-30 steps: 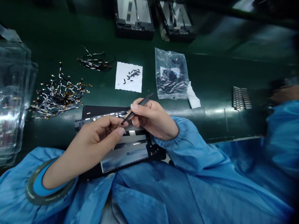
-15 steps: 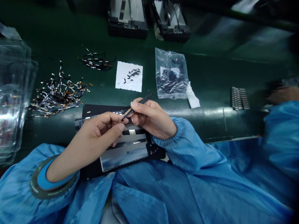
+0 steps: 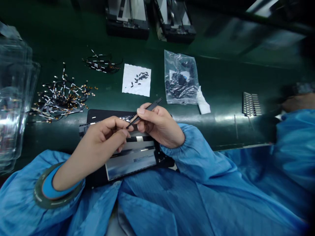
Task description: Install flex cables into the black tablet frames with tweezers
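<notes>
My right hand (image 3: 161, 123) grips black tweezers (image 3: 155, 104) between thumb and fingers, their tip slanting down to the left. At that tip is a small black piece (image 3: 127, 127), resting against the index fingertip of my left hand (image 3: 108, 131). Thumb and index finger of the left hand are pinched close around it; its exact shape is too small to tell. Below both hands lies a flat device assembly with a silvery panel (image 3: 133, 160) on a black base (image 3: 98, 114), partly hidden by the hands.
Flex cables (image 3: 64, 98) lie heaped at left, with a smaller bunch (image 3: 102, 64) behind. White paper (image 3: 128, 88) carries small black pieces, beside a plastic bag (image 3: 180, 82) of dark parts. Clear trays (image 3: 14, 98), black boxes (image 3: 128, 31), small metal parts (image 3: 251, 104) and another person's sleeve (image 3: 297, 137) surround these.
The left thumb has drawn nearer the index fingertip and the small black piece. Both hands have shifted slightly, the tweezers still in the right. The view has moved a little.
</notes>
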`<state>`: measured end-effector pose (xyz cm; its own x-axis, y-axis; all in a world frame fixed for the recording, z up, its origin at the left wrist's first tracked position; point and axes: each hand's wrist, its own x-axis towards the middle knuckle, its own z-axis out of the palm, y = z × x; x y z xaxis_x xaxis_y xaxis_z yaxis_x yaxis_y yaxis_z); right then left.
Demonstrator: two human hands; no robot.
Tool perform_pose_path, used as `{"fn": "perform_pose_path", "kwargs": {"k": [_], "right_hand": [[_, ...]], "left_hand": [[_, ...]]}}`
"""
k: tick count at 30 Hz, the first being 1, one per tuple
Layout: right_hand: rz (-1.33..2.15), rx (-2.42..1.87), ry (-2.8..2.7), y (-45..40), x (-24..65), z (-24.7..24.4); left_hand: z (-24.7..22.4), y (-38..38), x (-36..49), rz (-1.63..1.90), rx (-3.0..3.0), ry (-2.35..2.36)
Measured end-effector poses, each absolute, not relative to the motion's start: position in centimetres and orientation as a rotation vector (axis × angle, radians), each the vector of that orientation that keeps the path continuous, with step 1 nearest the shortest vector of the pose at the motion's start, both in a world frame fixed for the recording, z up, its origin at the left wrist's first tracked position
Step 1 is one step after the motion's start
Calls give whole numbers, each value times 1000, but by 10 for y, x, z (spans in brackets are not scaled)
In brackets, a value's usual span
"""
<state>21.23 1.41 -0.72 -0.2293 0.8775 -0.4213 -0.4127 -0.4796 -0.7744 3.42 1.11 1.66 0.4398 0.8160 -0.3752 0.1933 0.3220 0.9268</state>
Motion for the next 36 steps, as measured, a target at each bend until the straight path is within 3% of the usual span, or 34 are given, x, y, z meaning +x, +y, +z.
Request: {"fn": "perform_pose_path", "kwargs": {"k": [36], "right_hand": [[1727,-1131,-753,11,208,-8]], "left_hand": [[18,13,38,528,1333,1147]]}}
